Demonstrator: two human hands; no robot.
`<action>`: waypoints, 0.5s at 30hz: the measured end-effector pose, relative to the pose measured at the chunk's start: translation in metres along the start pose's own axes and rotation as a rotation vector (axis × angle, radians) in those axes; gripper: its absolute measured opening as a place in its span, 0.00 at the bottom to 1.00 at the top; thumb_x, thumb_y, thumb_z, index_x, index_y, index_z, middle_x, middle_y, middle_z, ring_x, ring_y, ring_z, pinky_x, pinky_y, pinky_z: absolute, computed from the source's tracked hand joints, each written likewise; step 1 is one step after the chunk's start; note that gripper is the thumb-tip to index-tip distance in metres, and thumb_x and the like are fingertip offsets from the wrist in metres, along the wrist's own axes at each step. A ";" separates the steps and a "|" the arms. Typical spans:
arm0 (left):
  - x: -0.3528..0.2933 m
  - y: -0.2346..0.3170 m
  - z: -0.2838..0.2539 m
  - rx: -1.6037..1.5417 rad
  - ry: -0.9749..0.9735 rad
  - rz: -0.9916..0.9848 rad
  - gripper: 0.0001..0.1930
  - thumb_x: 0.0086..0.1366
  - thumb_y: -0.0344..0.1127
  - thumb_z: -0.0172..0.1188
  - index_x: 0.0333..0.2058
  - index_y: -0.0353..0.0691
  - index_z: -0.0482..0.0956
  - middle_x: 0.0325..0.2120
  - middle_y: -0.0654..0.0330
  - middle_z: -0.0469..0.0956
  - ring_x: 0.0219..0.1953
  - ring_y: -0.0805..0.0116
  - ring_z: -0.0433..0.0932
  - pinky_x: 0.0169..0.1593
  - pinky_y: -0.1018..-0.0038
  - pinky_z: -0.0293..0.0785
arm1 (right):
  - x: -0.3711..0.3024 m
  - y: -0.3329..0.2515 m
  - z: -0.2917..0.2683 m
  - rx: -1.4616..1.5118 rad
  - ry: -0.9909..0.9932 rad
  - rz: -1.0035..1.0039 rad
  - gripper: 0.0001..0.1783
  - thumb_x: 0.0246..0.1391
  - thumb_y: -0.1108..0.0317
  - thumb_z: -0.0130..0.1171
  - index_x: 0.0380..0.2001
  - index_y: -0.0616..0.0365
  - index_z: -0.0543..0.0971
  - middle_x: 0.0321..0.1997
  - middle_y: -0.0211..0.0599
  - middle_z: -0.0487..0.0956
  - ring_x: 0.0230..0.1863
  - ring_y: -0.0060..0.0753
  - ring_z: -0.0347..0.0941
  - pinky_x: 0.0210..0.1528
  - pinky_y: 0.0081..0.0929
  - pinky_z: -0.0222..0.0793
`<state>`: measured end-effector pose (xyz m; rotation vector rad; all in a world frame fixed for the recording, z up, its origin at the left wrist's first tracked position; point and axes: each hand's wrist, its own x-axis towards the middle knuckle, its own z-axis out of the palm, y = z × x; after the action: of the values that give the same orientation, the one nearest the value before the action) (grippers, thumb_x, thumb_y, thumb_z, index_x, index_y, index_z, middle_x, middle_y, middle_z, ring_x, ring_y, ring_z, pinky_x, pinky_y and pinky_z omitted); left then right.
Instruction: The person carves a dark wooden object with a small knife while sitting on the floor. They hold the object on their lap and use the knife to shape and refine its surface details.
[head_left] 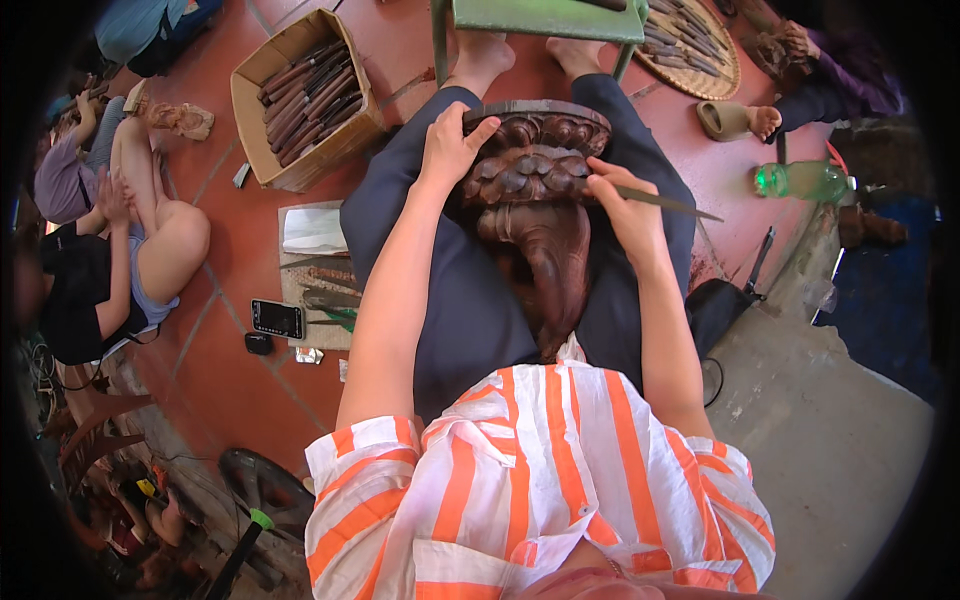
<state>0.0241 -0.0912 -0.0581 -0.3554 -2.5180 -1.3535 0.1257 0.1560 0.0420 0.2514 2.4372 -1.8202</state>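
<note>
A dark reddish-brown carved wooden piece (548, 245) lies between my thighs. It has a round, flat-topped end with bands of lobed carving, and a curved, tapering leg points toward me. My left hand (450, 150) grips the left side of the round end, thumb laid along its rim. In my right hand (625, 208) is a slim, flat metal file (675, 204), its pointed end sticking out to the right. The right fingertips meet the carved band, where the tool's other end is hidden.
A cardboard box (375, 120) of wooden-handled tools stands left of my knee. A green stool (548, 18) is ahead, beside a woven tray (733, 85) of tools. A phone (277, 318) lies left, a green bottle (815, 182) right. Other people sit at left and upper right.
</note>
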 end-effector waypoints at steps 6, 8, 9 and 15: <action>0.005 0.001 0.001 -0.031 -0.030 -0.051 0.32 0.62 0.65 0.56 0.35 0.33 0.71 0.27 0.43 0.75 0.34 0.44 0.76 0.40 0.60 0.71 | 0.002 -0.019 0.024 -0.380 -0.042 -0.096 0.15 0.54 0.58 0.62 0.31 0.60 0.85 0.44 0.57 0.81 0.64 0.55 0.66 0.61 0.38 0.64; 0.004 0.002 0.001 -0.037 -0.035 -0.049 0.33 0.62 0.65 0.57 0.35 0.33 0.72 0.27 0.43 0.75 0.34 0.44 0.77 0.39 0.60 0.72 | 0.005 -0.015 0.026 -0.400 -0.015 -0.150 0.15 0.53 0.57 0.61 0.30 0.60 0.85 0.40 0.55 0.82 0.63 0.55 0.68 0.61 0.39 0.64; 0.004 0.001 0.000 -0.038 -0.027 -0.042 0.33 0.62 0.65 0.57 0.35 0.33 0.72 0.27 0.43 0.75 0.34 0.44 0.77 0.39 0.60 0.72 | 0.006 -0.015 0.021 -0.364 -0.030 -0.159 0.15 0.53 0.58 0.61 0.30 0.61 0.85 0.40 0.55 0.82 0.63 0.54 0.68 0.61 0.38 0.64; 0.003 0.001 0.001 -0.032 -0.024 -0.046 0.33 0.62 0.65 0.57 0.35 0.32 0.72 0.28 0.43 0.76 0.33 0.44 0.77 0.39 0.60 0.72 | 0.012 -0.010 0.004 -0.131 -0.078 -0.091 0.15 0.52 0.62 0.61 0.27 0.65 0.85 0.37 0.52 0.83 0.60 0.50 0.72 0.58 0.35 0.66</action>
<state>0.0212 -0.0899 -0.0567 -0.3233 -2.5413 -1.4156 0.1123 0.1504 0.0487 0.0598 2.5386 -1.6602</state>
